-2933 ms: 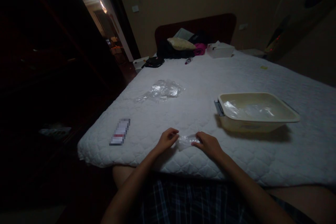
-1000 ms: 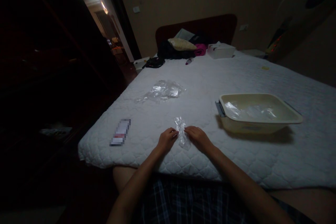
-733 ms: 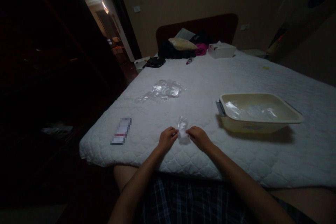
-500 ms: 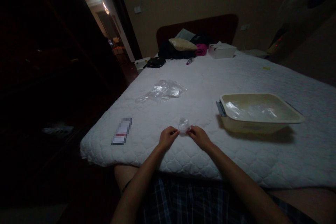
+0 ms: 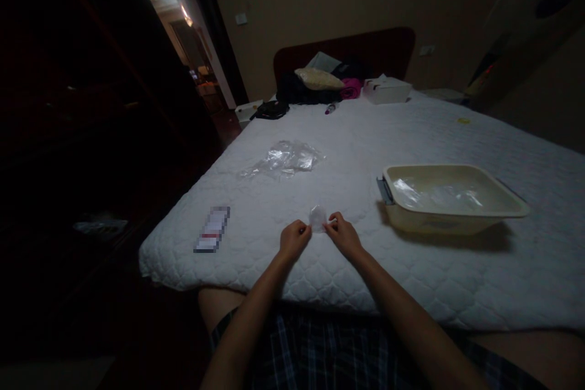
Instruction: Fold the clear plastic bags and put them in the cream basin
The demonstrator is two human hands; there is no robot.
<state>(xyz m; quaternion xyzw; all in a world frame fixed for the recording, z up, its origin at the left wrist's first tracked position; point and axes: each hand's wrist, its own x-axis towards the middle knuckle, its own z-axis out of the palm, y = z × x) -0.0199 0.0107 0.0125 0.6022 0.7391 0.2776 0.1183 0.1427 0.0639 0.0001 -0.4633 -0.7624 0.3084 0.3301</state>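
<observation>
Between my two hands is a small clear plastic bag (image 5: 318, 218), held just above the white quilted bed cover (image 5: 256, 244). My left hand (image 5: 295, 239) pinches its left edge between thumb and fingers. On the other side, my right hand (image 5: 342, 234) pinches the lower right edge, with one finger raised. Farther up the bed lies a loose pile of clear plastic bags (image 5: 290, 157). To the right stands a cream plastic tub (image 5: 439, 222) with grey handles; crumpled clear plastic lies inside it.
A blurred-out rectangular thing, perhaps a phone (image 5: 212, 230), lies left of my hands. Near the headboard (image 5: 388, 42) are a white box (image 5: 387, 90), a pink roll (image 5: 351, 89), a pillow (image 5: 319, 79) and a black bag (image 5: 272, 109). A fan (image 5: 543, 6) stands at the right.
The bag between my hands looks flatter and more spread out. My right hand has shifted slightly left, and one of its fingers has lifted. My left hand has barely moved.
</observation>
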